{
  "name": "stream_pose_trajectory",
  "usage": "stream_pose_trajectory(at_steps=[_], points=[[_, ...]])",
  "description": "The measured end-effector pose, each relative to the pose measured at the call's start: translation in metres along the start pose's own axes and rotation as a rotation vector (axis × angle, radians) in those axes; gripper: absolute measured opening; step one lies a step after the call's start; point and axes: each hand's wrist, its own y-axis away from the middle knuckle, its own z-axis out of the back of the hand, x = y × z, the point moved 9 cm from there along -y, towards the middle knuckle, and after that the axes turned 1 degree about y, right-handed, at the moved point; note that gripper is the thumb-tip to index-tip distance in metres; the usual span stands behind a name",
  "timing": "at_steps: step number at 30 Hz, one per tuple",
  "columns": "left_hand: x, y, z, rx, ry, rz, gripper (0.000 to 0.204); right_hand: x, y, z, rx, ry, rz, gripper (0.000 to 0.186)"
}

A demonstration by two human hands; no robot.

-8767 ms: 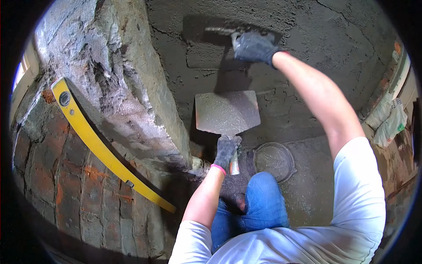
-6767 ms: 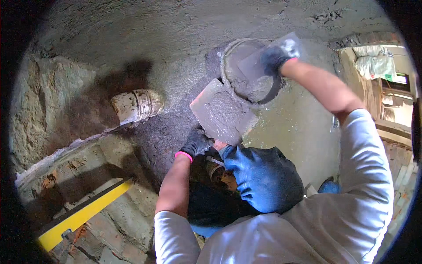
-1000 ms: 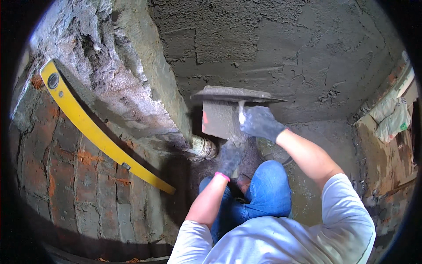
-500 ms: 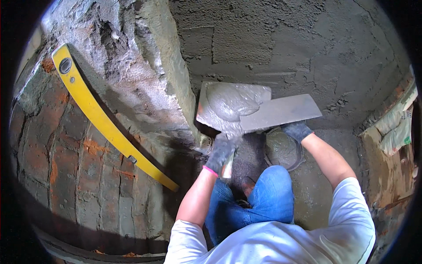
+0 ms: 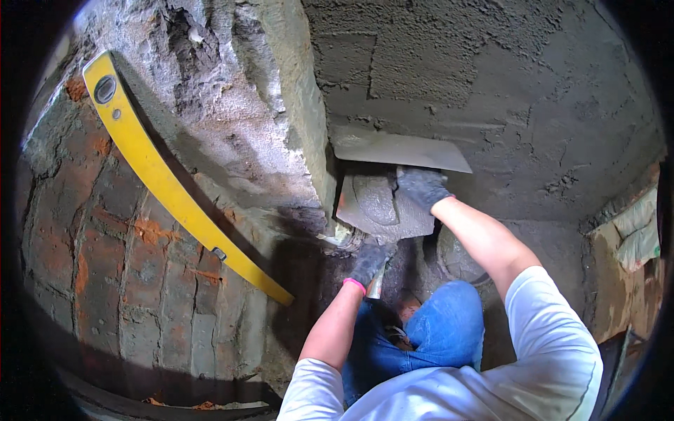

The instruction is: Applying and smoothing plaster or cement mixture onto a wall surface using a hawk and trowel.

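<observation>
My right hand (image 5: pixel 423 188), in a dark glove, grips a long plastering trowel (image 5: pixel 400 149). The trowel's blade lies against the wet grey wall, by the corner with the rough stone edge. Its handle is hidden behind the blade and my fingers. Lower down, my left gloved hand (image 5: pixel 371 263) is closed around the handle of a square mortar hawk (image 5: pixel 414 223), part of that handle showing below the glove. A mound of wet mortar (image 5: pixel 375 200) sits on the hawk, under the trowel.
A bucket (image 5: pixel 460 256) with grey mortar stands behind my right forearm. A yellow spirit level (image 5: pixel 168 186) leans along the brickwork (image 5: pixel 98 245) on the left. Rough stone (image 5: pixel 246 133) juts out beside the rendered wall (image 5: pixel 505 91). Bags (image 5: pixel 637 231) lie at the far right.
My right hand has moved left and up from beside the hawk, bringing the trowel from the mortar onto the wall. The hawk sits lower, with less mortar on it.
</observation>
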Motion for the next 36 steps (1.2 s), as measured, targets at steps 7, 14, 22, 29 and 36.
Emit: stream_pose_trajectory(at_steps=[7,14,22,29,36], points=[[-0.007,-0.039,0.024,0.051,-0.093,-0.227,0.020,0.037,-0.076,0.013,0.413,-0.128,0.262,0.029],[-0.015,-0.038,0.004,0.079,0.114,0.144,0.019,0.012,-0.131,0.074,0.251,0.142,0.673,0.042],[-0.028,-0.037,0.007,0.009,-0.837,-0.568,0.028,-0.014,-0.176,0.180,0.235,-0.251,0.086,0.015],[0.040,-0.032,0.007,0.058,-0.274,-0.047,0.029,0.003,-0.066,0.096,0.124,0.269,0.156,0.009],[0.065,-0.021,-0.029,0.203,-0.061,-0.064,0.018,0.019,0.076,-0.059,0.522,-0.523,0.262,0.015]])
